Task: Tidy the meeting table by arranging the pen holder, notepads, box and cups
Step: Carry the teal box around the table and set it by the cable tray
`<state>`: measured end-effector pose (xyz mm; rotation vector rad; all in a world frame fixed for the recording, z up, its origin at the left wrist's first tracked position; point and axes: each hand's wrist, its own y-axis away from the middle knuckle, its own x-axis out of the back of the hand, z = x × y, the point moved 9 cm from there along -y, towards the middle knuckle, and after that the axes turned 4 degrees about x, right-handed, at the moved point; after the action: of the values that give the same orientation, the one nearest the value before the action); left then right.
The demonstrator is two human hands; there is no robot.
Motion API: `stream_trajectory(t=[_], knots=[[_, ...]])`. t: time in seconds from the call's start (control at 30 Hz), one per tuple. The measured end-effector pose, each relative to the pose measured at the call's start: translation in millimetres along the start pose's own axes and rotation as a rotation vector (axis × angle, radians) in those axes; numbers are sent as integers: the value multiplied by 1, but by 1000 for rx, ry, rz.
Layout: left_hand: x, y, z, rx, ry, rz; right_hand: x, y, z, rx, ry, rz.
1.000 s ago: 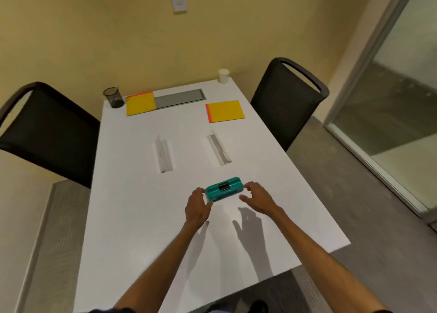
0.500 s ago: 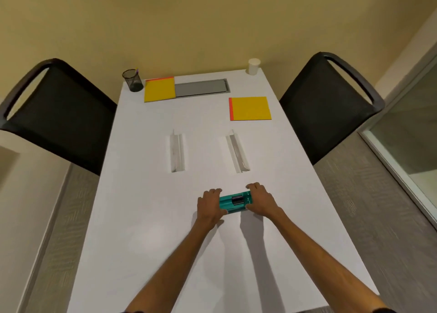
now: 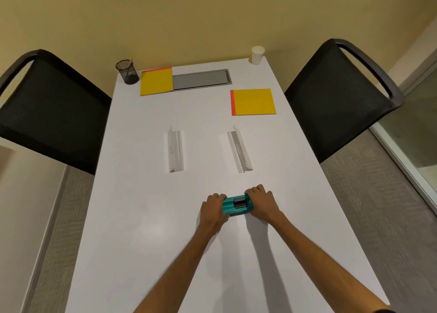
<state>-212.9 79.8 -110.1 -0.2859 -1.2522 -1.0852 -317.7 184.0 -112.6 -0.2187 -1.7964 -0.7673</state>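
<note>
**Box now clamped from both ends**

A second ago the fingers only bracketed the teal box (image 3: 237, 205); now left hand (image 3: 212, 210) and right hand (image 3: 262, 202) close on its ends. It sits mid-table (image 3: 146, 230), near edge, likely about to be repositioned.

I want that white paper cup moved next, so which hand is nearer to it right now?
Right. The right hand grips the teal box on the same side as the white paper cup at the far right corner; the left hand holds the box's other end, slightly farther.
</note>
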Motion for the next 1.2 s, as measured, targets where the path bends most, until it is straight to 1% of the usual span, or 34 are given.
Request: stream_trajectory(t=[0.23, 0.4, 0.67, 0.87, 1.0, 1.2], knots=[[14, 2, 33, -71, 14, 19, 26, 19, 27, 3, -68, 70], [16, 9, 85, -156, 35, 32, 44, 56, 74, -48, -199, 161], [0, 51, 202, -297, 99, 72, 67, 162, 180, -88, -453, 318], [-23, 82, 312, -372, 243, 81, 81, 246, 272, -143, -683, 439], [-43, 94, 383, -420, 316, 58, 89, 297, 336, -152, -679, 511], [-67, 98, 484, -553, 290, 54, 91, 346, 417, -173, -549, 536]])
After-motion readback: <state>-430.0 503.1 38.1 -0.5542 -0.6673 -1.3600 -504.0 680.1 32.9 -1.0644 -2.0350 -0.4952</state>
